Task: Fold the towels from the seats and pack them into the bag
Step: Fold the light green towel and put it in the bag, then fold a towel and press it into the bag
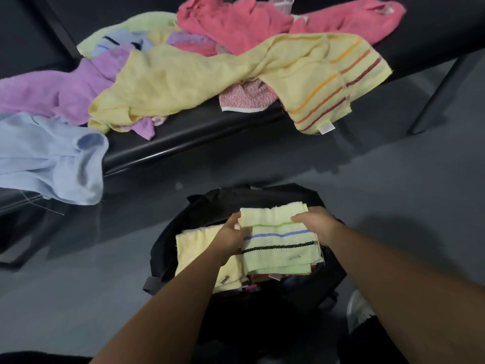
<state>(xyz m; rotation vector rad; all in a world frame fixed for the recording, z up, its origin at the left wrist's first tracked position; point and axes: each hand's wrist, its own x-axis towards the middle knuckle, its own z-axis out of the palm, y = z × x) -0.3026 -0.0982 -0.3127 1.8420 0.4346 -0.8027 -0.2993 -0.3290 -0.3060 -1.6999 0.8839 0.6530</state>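
Note:
A folded light-green towel (275,248) with green, blue and black stripes lies over the open black bag (170,243) on the floor. My left hand (231,235) grips its left edge and my right hand (317,224) holds its right edge. Beside it in the bag sits a folded pale-yellow towel (194,248), with more folded cloth underneath. Unfolded towels are heaped on the black seats (189,137): a large yellow striped one (210,74), a purple one (52,93), a light-blue one (47,158), a pink one (241,22) and a light-green one (126,27).
A small pink patterned cloth (244,98) lies under the yellow towel. A seat leg (441,93) stands at the right. Grey floor (78,271) surrounds the bag. A white shoe (359,308) shows at the bag's lower right.

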